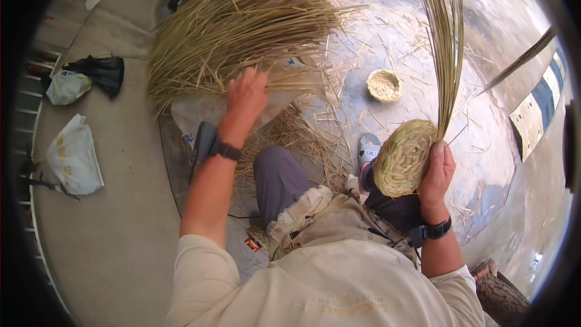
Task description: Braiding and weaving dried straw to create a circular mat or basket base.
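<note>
While the right hand (pixel 437 172) held a round woven piece (pixel 404 160) by its right edge, the left hand (pixel 248 92) was at the near side of a big straw heap (pixel 248 30). The right hand's fingers were closed on the piece, with the thumb near the spot where a bundle of long stalks (pixel 446 54) left the rim and fanned out toward the far side. The woven piece was tilted, its coiled face turned to the left, in front of the right leg. The left hand's fingers were bent down among the straws; whether they gripped any, I could not tell.

The heap lay far left of centre, its stalks running roughly left to right, with a clear plastic sheet (pixel 206 114) showing along its near side. A small woven bowl (pixel 384 86) sat on the floor beyond the woven piece, well apart from it, and loose straw bits (pixel 302 139) were scattered between the heap and the legs. A grey slipper (pixel 368 149) was just left of the woven piece. To the left lay a white plastic bag (pixel 75 157), and farther off a black bag (pixel 109 77). Near the left knee was a small red wrapper (pixel 253 243).
</note>
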A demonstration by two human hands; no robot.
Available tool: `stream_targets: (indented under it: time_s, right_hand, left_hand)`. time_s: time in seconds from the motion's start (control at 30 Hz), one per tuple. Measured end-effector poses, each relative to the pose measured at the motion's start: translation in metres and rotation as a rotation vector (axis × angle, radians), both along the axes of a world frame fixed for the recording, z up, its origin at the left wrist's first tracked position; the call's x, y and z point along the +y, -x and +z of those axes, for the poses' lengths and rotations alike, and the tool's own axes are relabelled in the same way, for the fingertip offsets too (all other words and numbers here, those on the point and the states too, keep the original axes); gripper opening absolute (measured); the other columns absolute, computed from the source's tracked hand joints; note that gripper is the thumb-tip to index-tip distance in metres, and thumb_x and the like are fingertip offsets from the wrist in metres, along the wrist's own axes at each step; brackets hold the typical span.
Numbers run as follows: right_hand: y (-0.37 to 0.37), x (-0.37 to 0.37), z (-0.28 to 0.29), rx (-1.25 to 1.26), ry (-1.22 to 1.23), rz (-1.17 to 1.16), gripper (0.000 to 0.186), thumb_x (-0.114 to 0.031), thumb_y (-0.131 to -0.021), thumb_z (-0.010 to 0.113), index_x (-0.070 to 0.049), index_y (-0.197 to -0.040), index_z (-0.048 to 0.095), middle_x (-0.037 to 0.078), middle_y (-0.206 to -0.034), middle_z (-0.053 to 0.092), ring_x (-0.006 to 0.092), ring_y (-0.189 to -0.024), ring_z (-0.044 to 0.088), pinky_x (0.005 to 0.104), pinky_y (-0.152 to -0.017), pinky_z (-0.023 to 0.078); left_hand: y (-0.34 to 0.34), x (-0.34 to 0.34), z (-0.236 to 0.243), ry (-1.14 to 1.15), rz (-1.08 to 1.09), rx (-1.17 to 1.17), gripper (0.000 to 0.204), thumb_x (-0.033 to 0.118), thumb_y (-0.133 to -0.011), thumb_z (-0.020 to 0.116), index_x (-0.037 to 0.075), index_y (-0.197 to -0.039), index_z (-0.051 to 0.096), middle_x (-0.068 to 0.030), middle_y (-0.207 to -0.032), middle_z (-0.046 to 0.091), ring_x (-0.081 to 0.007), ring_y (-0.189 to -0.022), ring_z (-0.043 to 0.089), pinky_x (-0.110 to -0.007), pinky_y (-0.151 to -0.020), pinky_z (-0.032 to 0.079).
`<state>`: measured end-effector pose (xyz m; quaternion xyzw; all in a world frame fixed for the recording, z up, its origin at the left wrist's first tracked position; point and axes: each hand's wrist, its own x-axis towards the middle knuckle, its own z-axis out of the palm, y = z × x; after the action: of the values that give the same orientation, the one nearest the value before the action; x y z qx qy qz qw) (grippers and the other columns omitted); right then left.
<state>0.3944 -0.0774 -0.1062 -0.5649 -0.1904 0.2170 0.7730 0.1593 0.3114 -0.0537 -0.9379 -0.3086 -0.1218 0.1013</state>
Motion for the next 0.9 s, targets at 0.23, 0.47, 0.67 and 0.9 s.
stream_targets:
  time_s: [0.23,0.47,0.67,0.9]
  right_hand:
    - [0.002,0.001,0.002,-0.024,0.013,0.002,0.031,-0.026,-0.115,0.055,0.002,-0.112,0.066,-0.007,-0.090,0.056,0.0032,-0.080,0.044,0.0204,-0.072,0.037]
    - [0.026,0.034,0.042,-0.243,0.278,0.493,0.032,-0.026,-0.112,0.057,0.002,-0.102,0.069,-0.002,-0.082,0.060,0.0071,-0.077,0.052,0.0286,-0.067,0.045]
    - [0.057,0.111,0.007,-0.396,0.504,0.656,0.050,-0.041,-0.106,0.060,0.006,-0.090,0.068,0.021,-0.069,0.061,0.0310,-0.065,0.061,0.0442,-0.067,0.051]
    - [0.060,0.138,-0.010,-0.488,0.612,0.643,0.053,-0.044,-0.105,0.061,0.007,-0.091,0.070,0.026,-0.074,0.067,0.0402,-0.069,0.067,0.0489,-0.071,0.053]
  left_hand:
    - [0.034,-0.032,0.043,-0.038,-0.109,-0.185,0.018,0.010,-0.081,0.079,0.006,-0.091,0.064,-0.0110,-0.106,0.066,-0.0382,-0.103,0.061,-0.049,-0.090,0.048]
    - [0.079,-0.052,0.096,-0.072,-0.106,-0.379,0.012,0.013,-0.098,0.072,0.004,-0.098,0.064,-0.0125,-0.109,0.069,-0.0354,-0.102,0.062,-0.044,-0.092,0.049]
    - [0.114,-0.057,0.135,0.121,-0.003,-0.799,0.029,0.029,-0.110,0.060,0.002,-0.107,0.069,-0.0093,-0.113,0.072,-0.0261,-0.103,0.065,-0.041,-0.095,0.050]
    - [0.217,-0.077,0.225,-0.067,0.121,-1.091,0.036,0.028,-0.113,0.050,-0.002,-0.111,0.069,-0.0090,-0.106,0.070,-0.0198,-0.101,0.066,-0.036,-0.095,0.051]
